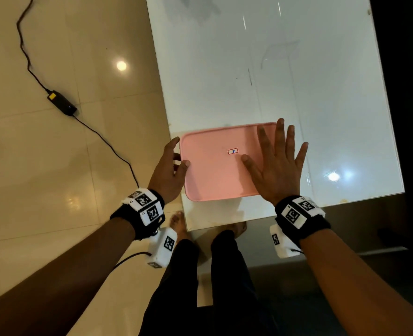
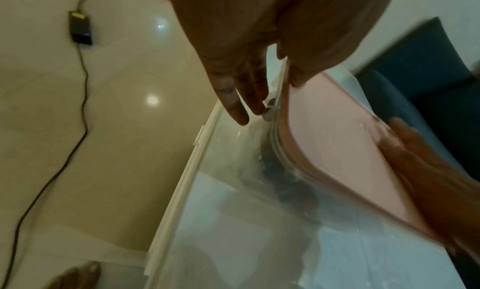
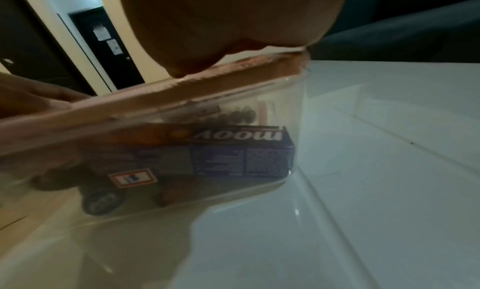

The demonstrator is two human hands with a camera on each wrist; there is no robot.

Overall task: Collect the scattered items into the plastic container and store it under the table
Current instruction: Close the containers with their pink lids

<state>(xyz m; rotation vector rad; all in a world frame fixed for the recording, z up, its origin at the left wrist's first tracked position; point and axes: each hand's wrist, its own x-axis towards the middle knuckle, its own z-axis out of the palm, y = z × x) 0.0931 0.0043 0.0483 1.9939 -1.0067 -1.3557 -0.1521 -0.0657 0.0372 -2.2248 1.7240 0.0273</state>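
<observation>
A clear plastic container with a pink lid stands on the near left corner of the white table. My right hand lies flat on the right part of the lid with its fingers spread. At the lid's left end is my left hand; its thumb presses on the lid's edge and its straight fingers point down along the wall. Through the wall I see a blue box, a toy car wheel and small dark round pieces.
A black power adapter and its cable lie on the tiled floor left of the table. My bare feet stand at the table's near edge. A dark blue seat is beyond the table's right side.
</observation>
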